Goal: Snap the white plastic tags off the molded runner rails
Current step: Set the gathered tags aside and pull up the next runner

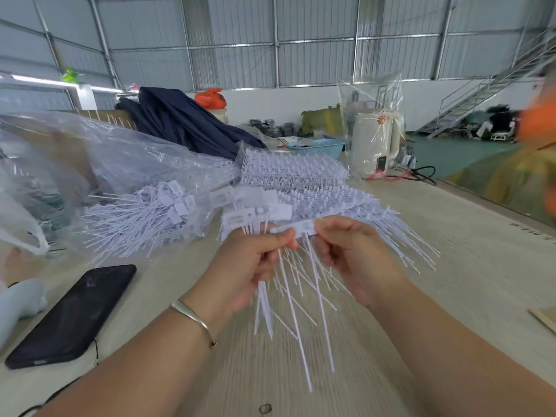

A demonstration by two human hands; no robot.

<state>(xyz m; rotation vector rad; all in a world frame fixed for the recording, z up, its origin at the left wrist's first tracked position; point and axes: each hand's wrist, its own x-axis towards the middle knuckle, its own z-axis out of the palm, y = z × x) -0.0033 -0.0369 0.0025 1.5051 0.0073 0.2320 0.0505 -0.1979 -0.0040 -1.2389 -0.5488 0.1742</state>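
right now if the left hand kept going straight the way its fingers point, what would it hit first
Most likely the right hand. The left hand points up and to the right, both pinching the same white tag, so their fingertips nearly touch. Beyond that lie the tag rails on the table, though depth is hard to judge.

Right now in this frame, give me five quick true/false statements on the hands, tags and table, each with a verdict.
1. Both hands pinch the same tag piece. True: left hand and right hand meet on the tag.
2. A black phone lies right of the hands. False: the phone lies to their left on the table.
3. The left wrist wears a bracelet. True: bracelet.
4. The right hand is empty. False: its fingers grip the tag.
5. The blue basket sits nearest the camera. False: the basket is at the far end, beyond the tag pile.
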